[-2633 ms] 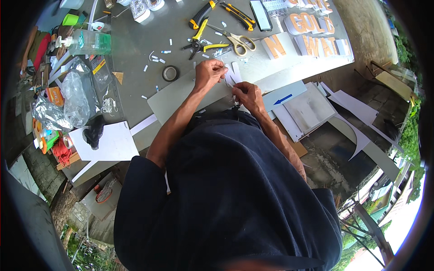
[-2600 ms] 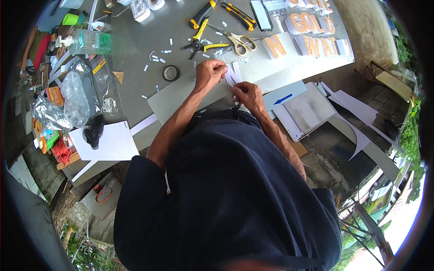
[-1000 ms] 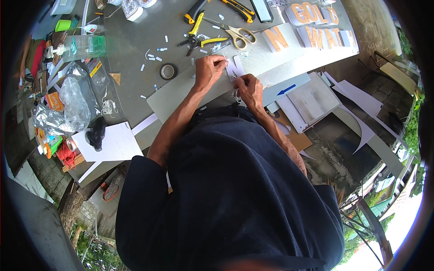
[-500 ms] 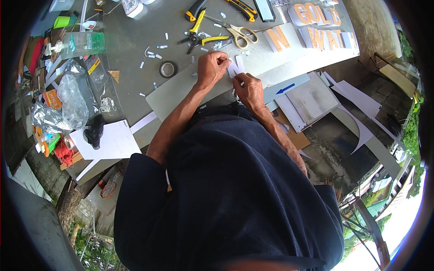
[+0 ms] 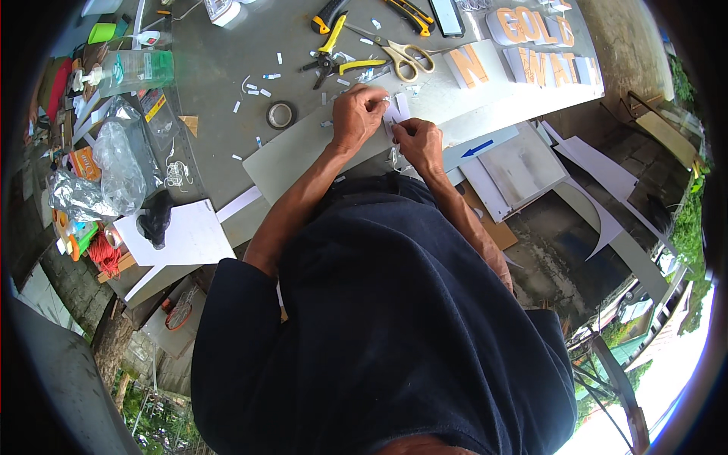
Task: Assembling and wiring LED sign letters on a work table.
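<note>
My left hand (image 5: 360,117) is closed in a pinch at the left edge of a small white cut-out piece (image 5: 394,114), over a pale sheet (image 5: 296,152) at the near table edge. Just right of it, my right hand (image 5: 421,145) has its thumb and forefinger pinched together against the same piece's lower end. Whatever sits in that right pinch is too small to make out. A thin white wire (image 5: 395,158) dangles beneath the right hand. Beyond the hands lie scissors with beige handles (image 5: 407,62) and yellow-handled cutters (image 5: 331,64).
A roll of black tape (image 5: 281,115) and scattered white scraps lie to the left. Block letters with tan faces (image 5: 531,64) stand far right, near a phone (image 5: 446,17). A pump bottle (image 5: 136,70) and clear plastic bags (image 5: 121,171) crowd the left side. Boards (image 5: 523,167) lean at right.
My right hand has turned slightly, its fingers now pinched closer to the white piece. More of the thin white wire shows below it. My left hand stays nearly where it was.
</note>
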Available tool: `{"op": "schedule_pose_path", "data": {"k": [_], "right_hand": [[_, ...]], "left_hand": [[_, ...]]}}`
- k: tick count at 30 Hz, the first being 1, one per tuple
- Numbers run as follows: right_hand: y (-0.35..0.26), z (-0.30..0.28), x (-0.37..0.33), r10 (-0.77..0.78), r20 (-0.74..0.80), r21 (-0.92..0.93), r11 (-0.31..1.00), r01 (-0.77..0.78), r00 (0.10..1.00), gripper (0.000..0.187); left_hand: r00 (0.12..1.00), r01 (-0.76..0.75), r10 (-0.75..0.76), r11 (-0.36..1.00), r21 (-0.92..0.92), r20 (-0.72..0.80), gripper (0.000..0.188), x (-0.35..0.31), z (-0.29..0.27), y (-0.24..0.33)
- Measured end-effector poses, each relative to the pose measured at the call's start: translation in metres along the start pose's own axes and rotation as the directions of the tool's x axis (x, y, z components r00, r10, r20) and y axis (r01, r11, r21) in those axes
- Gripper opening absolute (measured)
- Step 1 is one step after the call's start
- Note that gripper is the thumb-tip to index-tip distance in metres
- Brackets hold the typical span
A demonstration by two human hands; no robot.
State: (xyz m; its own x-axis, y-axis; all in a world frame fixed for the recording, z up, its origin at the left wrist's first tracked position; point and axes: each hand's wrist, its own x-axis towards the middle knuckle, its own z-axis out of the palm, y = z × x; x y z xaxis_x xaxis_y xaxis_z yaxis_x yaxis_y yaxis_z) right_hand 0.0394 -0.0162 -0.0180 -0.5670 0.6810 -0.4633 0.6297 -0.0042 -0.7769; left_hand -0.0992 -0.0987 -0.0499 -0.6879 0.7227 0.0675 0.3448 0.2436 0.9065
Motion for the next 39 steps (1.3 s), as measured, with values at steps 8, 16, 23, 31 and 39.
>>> {"op": "schedule_pose_path", "data": {"k": [8,16,23,31,39], "right_hand": [[0.002,0.01,0.007,-0.127,-0.088,-0.241,0.965,0.102,0.988,0.028],[0.003,0.005,0.013,-0.141,-0.006,-0.299,0.945,0.133,0.99,0.025],[-0.016,-0.015,0.027,0.081,0.212,-0.173,0.984,-0.044,0.974,0.024],[-0.018,-0.017,0.03,0.11,0.233,-0.183,0.981,-0.068,0.966,0.026],[-0.015,-0.017,0.029,0.089,0.237,-0.193,0.98,-0.043,0.967,0.027]], "left_hand": [[0.997,0.054,-0.055,0.998,-0.03,-0.045,0.019,-0.002,0.002,0.003],[0.999,-0.04,0.041,0.999,0.028,-0.018,0.017,-0.007,0.0,-0.005],[0.977,-0.212,0.206,0.966,0.149,0.056,0.016,-0.012,-0.009,0.003],[0.942,-0.324,0.288,0.915,0.239,0.172,0.034,-0.01,-0.023,0.02],[0.771,-0.586,0.434,0.77,0.252,0.466,0.032,0.024,-0.027,0.016]]}}
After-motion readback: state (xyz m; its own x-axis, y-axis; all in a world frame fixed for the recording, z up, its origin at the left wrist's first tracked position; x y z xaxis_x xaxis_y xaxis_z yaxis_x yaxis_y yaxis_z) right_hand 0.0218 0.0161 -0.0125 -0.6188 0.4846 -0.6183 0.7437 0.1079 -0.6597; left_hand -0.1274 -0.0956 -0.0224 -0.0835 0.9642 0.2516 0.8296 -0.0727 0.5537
